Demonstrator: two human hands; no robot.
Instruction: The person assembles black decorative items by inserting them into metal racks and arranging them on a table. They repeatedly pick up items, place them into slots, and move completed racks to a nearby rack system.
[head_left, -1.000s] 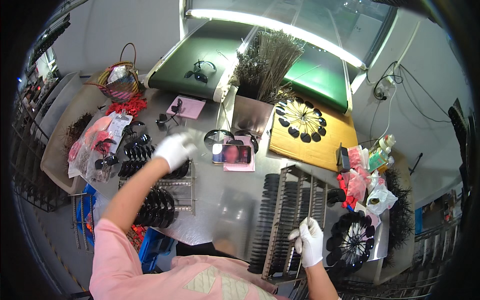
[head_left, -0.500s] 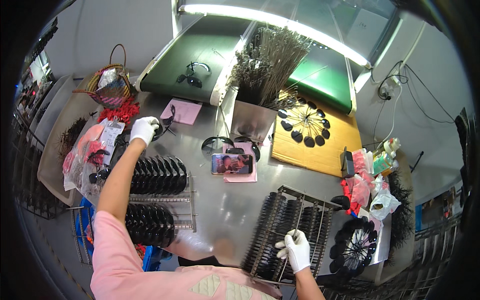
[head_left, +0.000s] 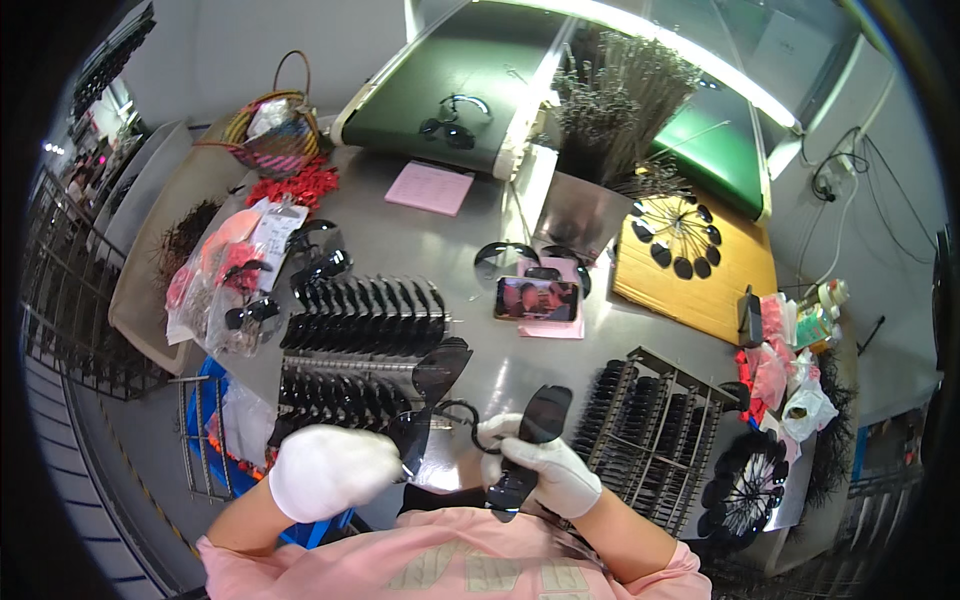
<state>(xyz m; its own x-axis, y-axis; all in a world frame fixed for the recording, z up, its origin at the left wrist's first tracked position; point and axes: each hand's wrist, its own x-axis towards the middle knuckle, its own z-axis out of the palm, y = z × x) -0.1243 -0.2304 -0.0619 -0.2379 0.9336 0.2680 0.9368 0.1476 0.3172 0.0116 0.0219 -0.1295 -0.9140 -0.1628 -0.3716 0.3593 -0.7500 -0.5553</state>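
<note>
My left hand [head_left: 332,472], in a white glove and blurred, is closed at the lower edge of a pair of dark sunglasses [head_left: 442,372]. Its lenses stand nearly upright, one above the other, and a curved temple reaches toward my other hand. My right hand [head_left: 556,474], gloved too, grips a second dark pair [head_left: 546,412] whose lenses show above and below the fingers. Left of these stands a wire rack of black sunglasses [head_left: 365,332] in two rows. By my right hand is a metal rack [head_left: 650,440] packed with dark lens pieces.
A phone [head_left: 537,299] rests on pink paper mid-table. Behind are a pink pad [head_left: 428,188], a green conveyor belt [head_left: 400,110] carrying sunglasses, and a box of thin wires [head_left: 585,215]. Cardboard [head_left: 640,262] holds a ring of lenses. Plastic bags [head_left: 225,275] lie at left, a woven basket [head_left: 270,150] beyond.
My left hand has come back from the far left of the table with sunglasses. My right hand has left the metal rack and now holds a pair. The view has shifted.
</note>
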